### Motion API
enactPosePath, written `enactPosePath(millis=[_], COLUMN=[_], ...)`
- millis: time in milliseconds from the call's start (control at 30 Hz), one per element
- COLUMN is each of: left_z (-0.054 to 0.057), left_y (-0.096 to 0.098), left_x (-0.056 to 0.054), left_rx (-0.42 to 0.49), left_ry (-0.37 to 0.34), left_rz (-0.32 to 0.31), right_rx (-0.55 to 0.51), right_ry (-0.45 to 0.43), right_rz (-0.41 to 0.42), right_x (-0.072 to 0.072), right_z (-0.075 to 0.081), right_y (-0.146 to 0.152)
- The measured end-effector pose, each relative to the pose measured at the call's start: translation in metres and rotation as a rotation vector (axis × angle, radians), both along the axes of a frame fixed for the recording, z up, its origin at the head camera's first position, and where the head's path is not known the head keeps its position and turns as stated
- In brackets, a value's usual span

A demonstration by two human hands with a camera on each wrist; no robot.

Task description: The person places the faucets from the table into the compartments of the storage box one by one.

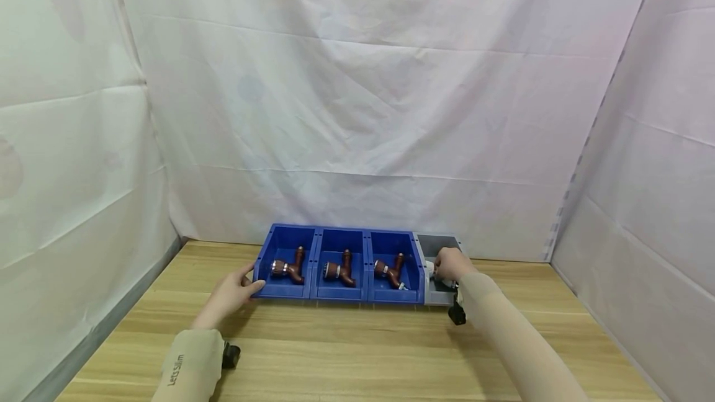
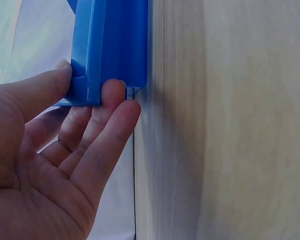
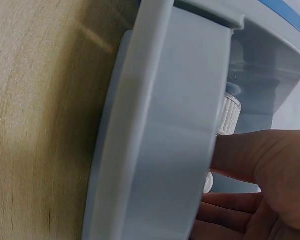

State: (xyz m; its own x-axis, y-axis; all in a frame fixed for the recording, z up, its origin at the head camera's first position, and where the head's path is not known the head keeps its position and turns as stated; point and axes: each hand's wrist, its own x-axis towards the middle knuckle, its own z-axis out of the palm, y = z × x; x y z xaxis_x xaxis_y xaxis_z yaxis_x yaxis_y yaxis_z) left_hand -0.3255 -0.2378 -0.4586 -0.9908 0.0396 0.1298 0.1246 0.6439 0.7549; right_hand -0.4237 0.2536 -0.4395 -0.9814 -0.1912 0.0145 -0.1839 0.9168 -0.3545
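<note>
In the head view, my left hand point(image 1: 237, 290) is at the front left corner of the leftmost blue bin point(image 1: 282, 291). The left wrist view shows its thumb and fingers pinching the blue bin's wall point(image 2: 94, 55). My right hand point(image 1: 451, 263) reaches into the grey bin point(image 1: 434, 297) at the row's right end. Inside it, thumb and fingers close around a white part with a ridged cap point(image 3: 230, 116); the grey front wall and the hand hide most of it. Brown Y-shaped fittings with ridged caps point(image 1: 288, 268) point(image 1: 339, 270) point(image 1: 389, 270) lie one in each blue bin.
Three blue bins and the grey one stand side by side at the back of a wooden table point(image 1: 335, 352). White cloth point(image 1: 357, 110) hangs behind and on both sides. A small black device point(image 1: 231, 355) is on the left wrist, another point(image 1: 457, 314) on the right.
</note>
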Motion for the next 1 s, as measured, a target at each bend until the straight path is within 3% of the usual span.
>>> enactPosePath(millis=[567,1000], left_z=[-0.0005,0.0004], left_y=[0.0001,0.0009], left_x=[-0.0004,-0.0007], left_rx=[0.009,0.007], left_ry=[-0.004,0.008], left_rz=[-0.001,-0.003], right_rx=[-0.026,-0.019], right_ry=[0.02,0.002], right_rz=[0.012,0.0], right_x=[0.0073,0.0021], right_z=[0.0014,-0.0056], right_y=[-0.0021,0.0004])
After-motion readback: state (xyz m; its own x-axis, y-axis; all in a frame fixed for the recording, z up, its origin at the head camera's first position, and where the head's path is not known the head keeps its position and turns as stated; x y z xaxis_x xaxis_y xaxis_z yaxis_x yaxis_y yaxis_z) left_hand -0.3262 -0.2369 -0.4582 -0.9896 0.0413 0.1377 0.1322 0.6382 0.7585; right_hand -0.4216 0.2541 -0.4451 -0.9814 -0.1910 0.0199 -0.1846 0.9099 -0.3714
